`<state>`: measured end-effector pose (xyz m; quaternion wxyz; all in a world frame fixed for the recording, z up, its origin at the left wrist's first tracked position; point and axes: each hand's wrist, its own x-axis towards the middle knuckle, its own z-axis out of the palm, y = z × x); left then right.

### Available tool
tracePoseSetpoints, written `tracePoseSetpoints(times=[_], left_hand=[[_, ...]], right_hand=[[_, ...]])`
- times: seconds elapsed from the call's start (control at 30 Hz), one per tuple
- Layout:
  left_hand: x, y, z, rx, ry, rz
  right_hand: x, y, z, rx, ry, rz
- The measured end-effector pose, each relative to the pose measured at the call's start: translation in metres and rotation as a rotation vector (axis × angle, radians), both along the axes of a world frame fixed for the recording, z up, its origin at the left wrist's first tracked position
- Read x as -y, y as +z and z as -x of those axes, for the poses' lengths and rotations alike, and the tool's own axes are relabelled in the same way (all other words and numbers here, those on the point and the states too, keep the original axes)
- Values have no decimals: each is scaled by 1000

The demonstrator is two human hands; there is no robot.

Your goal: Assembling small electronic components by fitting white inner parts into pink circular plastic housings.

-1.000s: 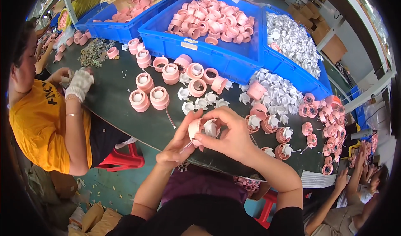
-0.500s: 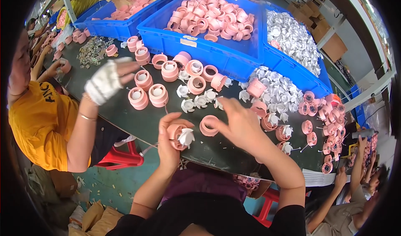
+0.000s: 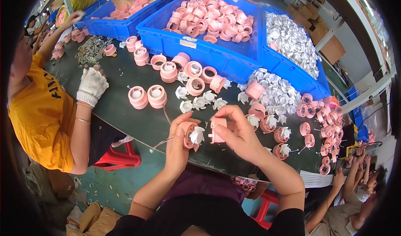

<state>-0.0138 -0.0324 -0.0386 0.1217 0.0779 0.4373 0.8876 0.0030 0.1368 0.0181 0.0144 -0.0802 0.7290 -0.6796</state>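
Note:
My left hand (image 3: 177, 150) is wrapped round a pink round housing (image 3: 186, 140) with a white fan wheel (image 3: 196, 135) set in its open side. A thin wire (image 3: 160, 143) trails from the housing to the left. Just to the right, my right hand (image 3: 243, 139) pinches a pink ring (image 3: 218, 124) on edge. A small gap separates the ring from the fan wheel, both above the table's near edge. Loose white fan wheels (image 3: 199, 102) lie beyond my hands, beside several pink rings and housings (image 3: 195, 86).
Blue bins of pink rings (image 3: 158, 34) and white fan wheels (image 3: 292, 43) line the far side. More white wheels (image 3: 271, 91) are heaped at right, near pink assemblies (image 3: 330, 129). At left, a co-worker's gloved hand (image 3: 92, 84) rests over the dark table (image 3: 115, 106).
My right hand has lifted the pink ring off the table and turned it on edge. My left hand has shifted right with the housing. One pink assembly near the co-worker has left its spot.

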Motion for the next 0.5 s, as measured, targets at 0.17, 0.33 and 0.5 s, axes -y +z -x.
tracePoseSetpoints(times=[0.17,0.33,0.5], left_hand=[[-10,-3,-5,-70,38,2],[-11,4,-5,-25,70,-82],[-7,4,-9,-46,-9,-49]], right_hand=[[11,-1,-8,-247,-60,-326],[15,5,-16,-162,-49,-327],[17,5,-21,-267,-32,-409]])
